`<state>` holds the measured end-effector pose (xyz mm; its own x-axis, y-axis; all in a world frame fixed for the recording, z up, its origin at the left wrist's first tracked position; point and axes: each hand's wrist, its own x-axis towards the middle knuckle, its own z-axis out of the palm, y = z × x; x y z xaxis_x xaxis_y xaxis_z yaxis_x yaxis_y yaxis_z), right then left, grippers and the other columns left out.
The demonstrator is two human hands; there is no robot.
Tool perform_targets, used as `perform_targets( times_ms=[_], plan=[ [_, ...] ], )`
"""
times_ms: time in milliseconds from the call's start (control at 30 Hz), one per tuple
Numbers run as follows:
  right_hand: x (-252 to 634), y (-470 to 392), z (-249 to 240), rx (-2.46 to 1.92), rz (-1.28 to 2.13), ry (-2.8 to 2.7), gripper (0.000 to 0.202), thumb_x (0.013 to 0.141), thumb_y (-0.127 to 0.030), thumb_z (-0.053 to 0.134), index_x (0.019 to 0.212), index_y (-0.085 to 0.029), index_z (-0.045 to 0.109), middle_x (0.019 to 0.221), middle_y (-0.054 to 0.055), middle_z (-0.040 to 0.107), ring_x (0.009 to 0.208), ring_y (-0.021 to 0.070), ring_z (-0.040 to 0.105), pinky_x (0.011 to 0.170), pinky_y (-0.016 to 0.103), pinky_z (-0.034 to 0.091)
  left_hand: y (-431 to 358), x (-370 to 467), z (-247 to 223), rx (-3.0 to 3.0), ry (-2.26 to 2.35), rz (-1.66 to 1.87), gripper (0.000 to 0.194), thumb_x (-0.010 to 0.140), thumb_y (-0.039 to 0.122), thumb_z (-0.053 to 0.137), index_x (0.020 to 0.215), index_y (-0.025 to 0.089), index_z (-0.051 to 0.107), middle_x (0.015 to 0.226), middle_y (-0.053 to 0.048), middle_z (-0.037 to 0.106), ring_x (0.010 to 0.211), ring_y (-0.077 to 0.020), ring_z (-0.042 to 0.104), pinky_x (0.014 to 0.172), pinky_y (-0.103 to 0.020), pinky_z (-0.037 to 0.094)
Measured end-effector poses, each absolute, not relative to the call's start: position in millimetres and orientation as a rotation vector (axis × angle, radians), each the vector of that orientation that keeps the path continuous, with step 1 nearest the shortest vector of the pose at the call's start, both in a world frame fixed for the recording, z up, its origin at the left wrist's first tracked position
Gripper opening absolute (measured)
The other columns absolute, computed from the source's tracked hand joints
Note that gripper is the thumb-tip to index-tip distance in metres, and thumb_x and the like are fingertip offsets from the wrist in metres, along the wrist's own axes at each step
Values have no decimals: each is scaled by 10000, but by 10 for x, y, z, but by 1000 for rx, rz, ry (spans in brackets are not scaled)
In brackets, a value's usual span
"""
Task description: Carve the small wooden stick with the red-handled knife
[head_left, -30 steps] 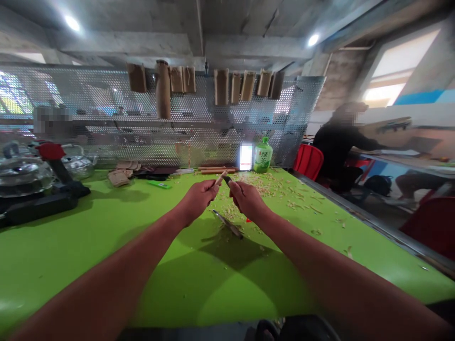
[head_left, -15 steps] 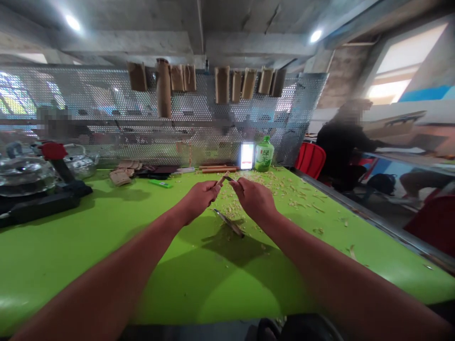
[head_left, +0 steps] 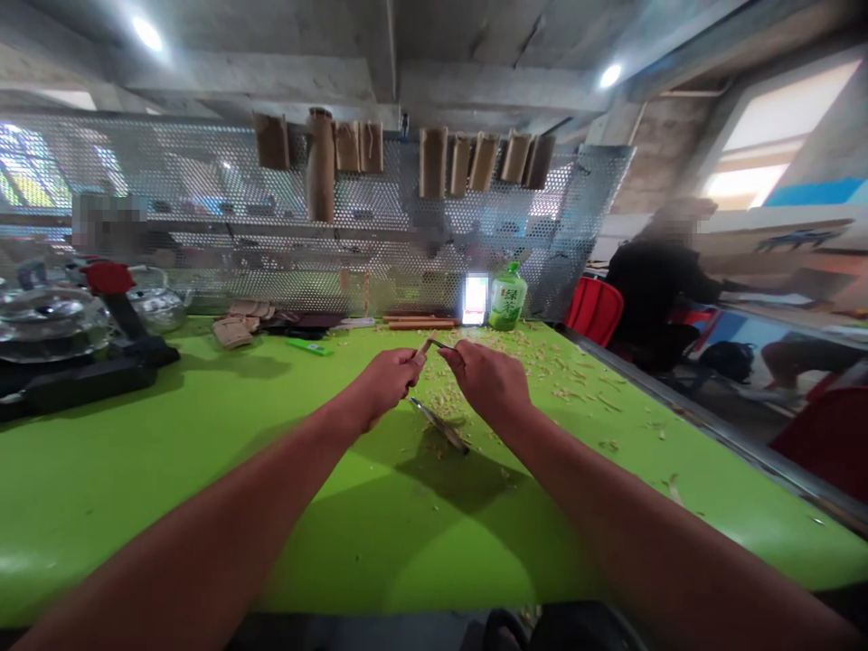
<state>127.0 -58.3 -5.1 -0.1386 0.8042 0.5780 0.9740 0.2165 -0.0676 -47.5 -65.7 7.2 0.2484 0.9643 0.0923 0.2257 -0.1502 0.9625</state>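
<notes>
My left hand (head_left: 391, 380) is closed around a small piece of wood (head_left: 424, 349), whose pale tip sticks up between the two hands. Fingers wrapped, my right hand (head_left: 489, 375) grips a knife (head_left: 440, 344); its short dark blade points left and meets or nearly meets the wood. Most of the handle is hidden in the fist. Below the hands, a second bladed tool (head_left: 440, 427) lies slanted on the green tabletop (head_left: 325, 533), among pale wood shavings (head_left: 570, 372).
Along the back stand a green bottle (head_left: 507, 298) and a lit phone (head_left: 475, 300), beside wooden sticks (head_left: 420, 322). A green cutter (head_left: 308, 347) and wood pieces (head_left: 234, 330) lie left, near glass kettles (head_left: 51, 316). A person (head_left: 655, 280) sits at the right.
The wood and blade between my hands have tilted slightly, the blade drawn a little to the right. The whole view has shifted a little.
</notes>
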Motion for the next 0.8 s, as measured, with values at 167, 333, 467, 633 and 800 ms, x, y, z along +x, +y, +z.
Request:
perform_targets(
  times_ms=[167, 333, 467, 633, 800],
  plan=[
    [1263, -510, -104, -1603, -129, -2031, 555, 986, -569, 236, 793, -192, 595, 702, 71, 649, 586, 160, 508, 523, 283, 196, -592, -501, -10, 1718, 1154, 986, 279, 864, 377, 515, 674, 176, 475, 514, 63, 354, 447, -67, 269, 481, -241, 182],
    [1256, -449, -149, -1471, 104, -2013, 525, 979, -557, 264, 720, -194, 541, 680, 54, 612, 608, 151, 511, 542, 265, 255, -624, -500, 23, 1720, 1182, 996, 243, 853, 340, 506, 674, 176, 484, 505, 66, 332, 446, -70, 255, 488, -243, 174],
    [1234, -432, -175, -1413, 264, -1974, 515, 967, -562, 276, 676, -202, 503, 583, 25, 548, 540, 138, 473, 525, 262, 266, -625, -512, 35, 1736, 1178, 973, 240, 854, 364, 502, 714, 170, 528, 518, 65, 345, 444, -71, 261, 486, -243, 192],
    [1234, -405, -232, -1364, 453, -1927, 535, 942, -603, 290, 635, -209, 483, 511, -3, 494, 481, 125, 434, 498, 260, 264, -535, -561, -24, 1841, 1153, 924, 272, 875, 394, 488, 799, 151, 584, 560, 48, 396, 474, -77, 295, 485, -237, 223],
    [1333, -370, -214, -1296, 337, -1825, 548, 914, -661, 327, 651, -210, 493, 522, -16, 472, 498, 125, 426, 504, 261, 264, -451, -607, -65, 1871, 1072, 981, 254, 892, 393, 490, 940, 164, 588, 579, 59, 392, 477, -77, 305, 471, -223, 244]
  ],
)
